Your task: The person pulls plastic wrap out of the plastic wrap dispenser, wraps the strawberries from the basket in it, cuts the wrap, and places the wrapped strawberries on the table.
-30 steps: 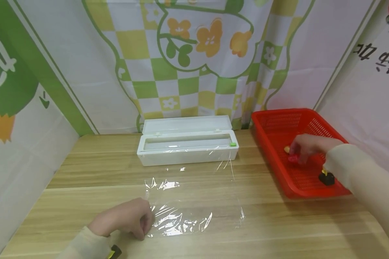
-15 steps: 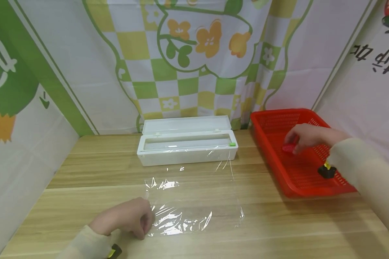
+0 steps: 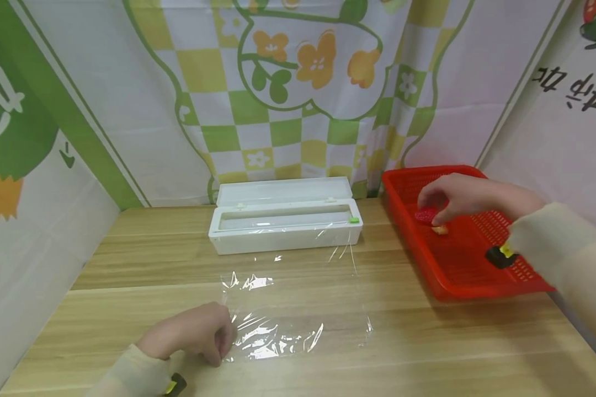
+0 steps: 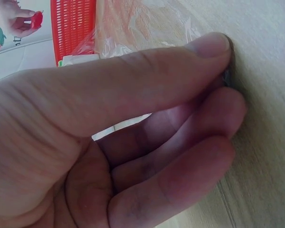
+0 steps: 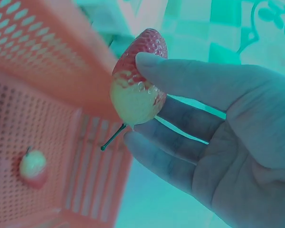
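Observation:
My right hand [image 3: 464, 196] pinches a strawberry [image 3: 425, 215] between thumb and fingers, above the red basket [image 3: 439, 286]. In the right wrist view this strawberry [image 5: 135, 92] is red at the tip, pale yellow at its base, with a thin green stem hanging down. A second strawberry [image 5: 34, 167] lies inside the basket. At the front left, my left hand [image 3: 193, 333] pinches the near left corner of a clear sheet of cling film [image 3: 263, 331], low against the wooden table. The film runs back to a white cling film box [image 3: 285, 240] with its lid raised.
A small green slider [image 3: 354, 220] sits at the box's right end. Behind the table [image 3: 129, 264] hangs a patterned curtain [image 3: 258, 121]. Cloth walls close off the left and right sides.
My right hand has lifted the strawberry up and to the left inside the basket, and the second strawberry shows again below it. My left hand and the film have stayed put.

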Tool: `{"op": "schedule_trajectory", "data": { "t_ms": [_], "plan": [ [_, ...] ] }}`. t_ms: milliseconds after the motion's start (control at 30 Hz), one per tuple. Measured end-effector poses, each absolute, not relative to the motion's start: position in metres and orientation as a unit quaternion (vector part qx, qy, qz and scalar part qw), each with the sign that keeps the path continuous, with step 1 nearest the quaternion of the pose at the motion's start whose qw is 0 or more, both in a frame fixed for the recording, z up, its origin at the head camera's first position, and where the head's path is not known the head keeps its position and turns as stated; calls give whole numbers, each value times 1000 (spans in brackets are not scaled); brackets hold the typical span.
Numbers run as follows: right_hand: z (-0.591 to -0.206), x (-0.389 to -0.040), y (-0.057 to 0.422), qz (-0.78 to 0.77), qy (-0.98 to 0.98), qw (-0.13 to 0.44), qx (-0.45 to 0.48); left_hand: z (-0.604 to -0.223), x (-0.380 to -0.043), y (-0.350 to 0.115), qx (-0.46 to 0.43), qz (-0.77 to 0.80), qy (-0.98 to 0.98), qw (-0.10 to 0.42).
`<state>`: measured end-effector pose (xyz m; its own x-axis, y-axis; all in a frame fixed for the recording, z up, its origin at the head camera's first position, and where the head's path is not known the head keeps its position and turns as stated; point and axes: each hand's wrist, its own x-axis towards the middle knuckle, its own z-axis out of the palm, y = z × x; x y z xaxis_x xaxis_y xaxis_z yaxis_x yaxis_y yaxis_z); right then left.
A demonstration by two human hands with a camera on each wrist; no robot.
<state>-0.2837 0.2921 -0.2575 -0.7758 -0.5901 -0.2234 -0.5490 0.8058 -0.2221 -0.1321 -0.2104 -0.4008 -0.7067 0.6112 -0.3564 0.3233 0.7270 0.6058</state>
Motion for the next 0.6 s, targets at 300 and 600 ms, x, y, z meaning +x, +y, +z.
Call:
{"op": "schedule_trajectory", "data": {
  "t_ms": [300, 600],
  "plan": [
    [-254, -266, 254, -60, 927, 138, -345, -401, -132, -211, 266, 253, 889, 273],
    [-261, -247, 222, -82, 916, 122, -373, -401, -133, -211, 272, 260, 886, 273]
  ]
}}
